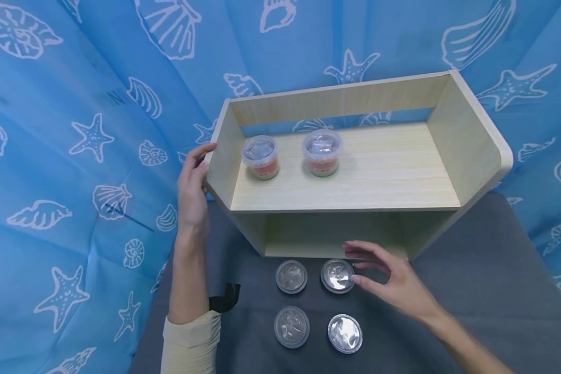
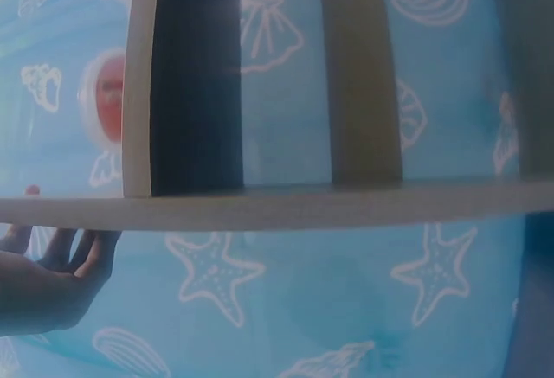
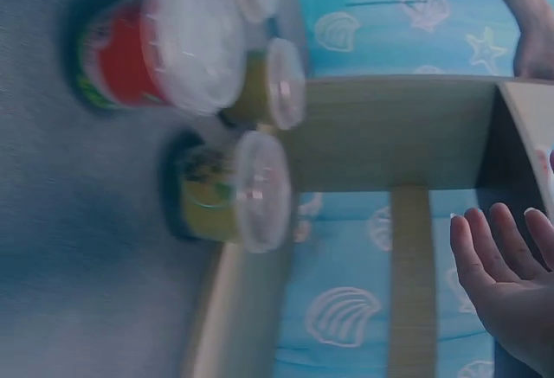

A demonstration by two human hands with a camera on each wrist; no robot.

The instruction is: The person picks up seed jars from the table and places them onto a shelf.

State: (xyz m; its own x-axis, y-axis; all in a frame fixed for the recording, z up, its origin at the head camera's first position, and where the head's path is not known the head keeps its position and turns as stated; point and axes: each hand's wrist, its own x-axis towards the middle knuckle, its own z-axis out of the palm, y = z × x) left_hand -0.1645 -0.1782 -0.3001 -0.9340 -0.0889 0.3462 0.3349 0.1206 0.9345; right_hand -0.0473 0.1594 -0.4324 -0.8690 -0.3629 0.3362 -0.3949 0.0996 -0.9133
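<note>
A two-tier wooden shelf (image 1: 477,140) stands at the back of the table. My left hand (image 1: 194,189) grips its left side panel; in the left wrist view, fingers show on one side of that panel and a fingertip on the other. On the upper board sit two lidded plastic cups, a left one (image 1: 262,158) and a right one (image 1: 323,153), both with reddish contents. My right hand (image 1: 395,283) hovers with fingers spread and gently bent, just right of a lidded cup (image 1: 337,276) before the lower tier. It holds nothing.
Three more lidded cups stand on the grey tablecloth (image 1: 505,291): one at back left (image 1: 291,277), one at front left (image 1: 292,327), one at front right (image 1: 345,334). Red (image 3: 125,54) and yellowish (image 3: 208,192) cup sides show. Blue shell-patterned cloth (image 1: 112,156) hangs behind.
</note>
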